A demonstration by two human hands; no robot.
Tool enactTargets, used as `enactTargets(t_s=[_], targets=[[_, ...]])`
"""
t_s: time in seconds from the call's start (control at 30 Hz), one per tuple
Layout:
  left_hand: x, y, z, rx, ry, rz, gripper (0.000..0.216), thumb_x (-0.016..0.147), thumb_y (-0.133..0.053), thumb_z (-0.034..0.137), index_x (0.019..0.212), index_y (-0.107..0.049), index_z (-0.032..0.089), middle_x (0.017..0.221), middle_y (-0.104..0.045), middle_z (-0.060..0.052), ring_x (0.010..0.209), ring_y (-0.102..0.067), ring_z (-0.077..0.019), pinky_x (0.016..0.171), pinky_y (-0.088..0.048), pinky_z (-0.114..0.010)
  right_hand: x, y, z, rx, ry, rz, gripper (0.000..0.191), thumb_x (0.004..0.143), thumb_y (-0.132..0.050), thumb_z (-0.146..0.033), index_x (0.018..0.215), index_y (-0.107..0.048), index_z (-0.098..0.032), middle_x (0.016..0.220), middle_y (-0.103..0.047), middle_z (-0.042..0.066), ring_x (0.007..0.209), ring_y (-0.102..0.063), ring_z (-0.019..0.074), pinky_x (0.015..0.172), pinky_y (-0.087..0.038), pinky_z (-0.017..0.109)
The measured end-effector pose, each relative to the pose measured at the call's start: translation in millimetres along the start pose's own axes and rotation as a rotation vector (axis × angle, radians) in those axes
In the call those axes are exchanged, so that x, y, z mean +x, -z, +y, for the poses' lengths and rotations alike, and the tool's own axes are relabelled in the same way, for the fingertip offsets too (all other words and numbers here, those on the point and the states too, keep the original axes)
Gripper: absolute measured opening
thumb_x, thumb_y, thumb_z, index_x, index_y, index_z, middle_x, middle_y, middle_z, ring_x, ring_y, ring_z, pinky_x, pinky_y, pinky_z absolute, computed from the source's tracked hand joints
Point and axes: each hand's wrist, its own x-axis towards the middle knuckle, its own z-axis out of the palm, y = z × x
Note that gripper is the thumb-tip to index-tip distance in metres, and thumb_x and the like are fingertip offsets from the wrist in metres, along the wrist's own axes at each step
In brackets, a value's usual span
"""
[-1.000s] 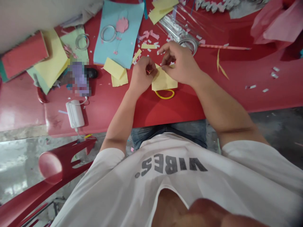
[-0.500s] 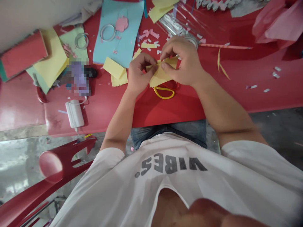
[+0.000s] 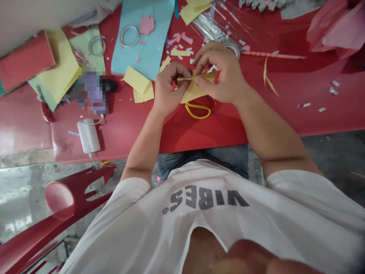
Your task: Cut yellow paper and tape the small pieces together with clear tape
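Between my two hands is a piece of yellow paper (image 3: 195, 91) with a narrow fold along its far edge. My left hand (image 3: 170, 88) pinches the left end of that edge between thumb and fingers. On the right part, my right hand (image 3: 221, 72) grips the paper, its thumb on the near side and its fingers curled over the fold. Under the paper lie scissors (image 3: 199, 116) with a yellow handle loop; their blades are hidden. Folded yellow paper pieces (image 3: 138, 82) rest to the left of my left hand.
Light blue paper (image 3: 155, 49) carries a tape roll (image 3: 129, 36) and a pink paper flower (image 3: 147, 25). A striped pencil (image 3: 275, 55), paper scraps (image 3: 182, 38) and pink tissue (image 3: 339, 28) lie farther right. At left are a white power bank (image 3: 89, 136) and a red chair (image 3: 81, 190).
The far edge of the yellow paper now shows as a clearer narrow fold between my fingers. My hands stay in nearly the same place, and the view has shifted slightly.
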Motion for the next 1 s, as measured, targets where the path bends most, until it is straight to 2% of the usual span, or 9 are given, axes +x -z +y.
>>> enactTargets(t_s=[0.1,0.23,0.4,0.63,0.8,1.0], targets=[[-0.4,0.0,-2.8,-0.005,-0.035,0.001,0.018,0.082,-0.074,0.011,0.092,-0.070,0.025,0.091,-0.070,-0.002,0.079,-0.064,-0.0162,0.065,-0.046,-0.032,-1.0,0.3,1.7,-0.044,-0.012,-0.008,0.019,0.086,-0.076,-0.044,0.084,-0.059,-0.034,0.101,-0.070,0.000,0.101,-0.064,0.0278,0.092,-0.052,0.051],[-0.9,0.0,-3.1,0.017,0.018,0.010,0.020,0.084,-0.075,0.010,0.091,-0.070,0.028,0.092,-0.071,-0.001,0.081,-0.064,-0.0169,0.070,-0.049,-0.034,-1.6,1.9,-0.7,-0.066,0.024,-0.019,0.017,0.083,-0.077,-0.034,0.086,-0.060,-0.036,0.099,-0.069,-0.001,0.098,-0.064,0.0281,0.088,-0.052,0.051],[-1.5,-3.2,2.9,-0.009,0.012,0.039,0.017,0.086,-0.073,0.012,0.091,-0.070,0.028,0.093,-0.069,-0.001,0.087,-0.067,-0.0183,0.077,-0.052,-0.035,-4.0,3.0,-7.2,-0.152,0.000,-0.036,0.020,0.081,-0.076,-0.026,0.090,-0.061,-0.036,0.106,-0.070,-0.002,0.103,-0.064,0.0289,0.096,-0.050,0.054],[-2.3,-5.5,6.1,0.014,0.062,0.062,0.022,0.082,-0.074,0.009,0.090,-0.070,0.029,0.092,-0.071,0.000,0.088,-0.069,-0.0189,0.078,-0.054,-0.035,-6.0,3.5,-8.3,-0.279,0.007,-0.086,0.029,0.077,-0.075,-0.023,0.097,-0.057,-0.035,0.114,-0.069,-0.001,0.110,-0.067,0.0342,0.097,-0.044,0.061],[-2.9,-4.7,5.7,0.018,0.018,0.048,0.027,0.082,-0.069,0.005,0.092,-0.070,0.029,0.092,-0.072,0.000,0.087,-0.068,-0.0195,0.076,-0.052,-0.036,-6.2,3.3,-6.7,-0.339,-0.017,-0.098,0.026,0.079,-0.073,-0.024,0.097,-0.058,-0.036,0.114,-0.070,-0.001,0.108,-0.066,0.0340,0.101,-0.044,0.062],[-4.6,-5.1,4.1,0.049,-0.004,0.055,0.031,0.082,-0.065,-0.001,0.094,-0.071,0.027,0.091,-0.071,0.000,0.085,-0.067,-0.0184,0.074,-0.050,-0.036,-7.1,2.2,-8.2,-0.370,-0.119,-0.110,0.023,0.084,-0.074,-0.031,0.099,-0.060,-0.041,0.113,-0.071,-0.003,0.108,-0.063,0.0354,0.108,-0.042,0.064]])
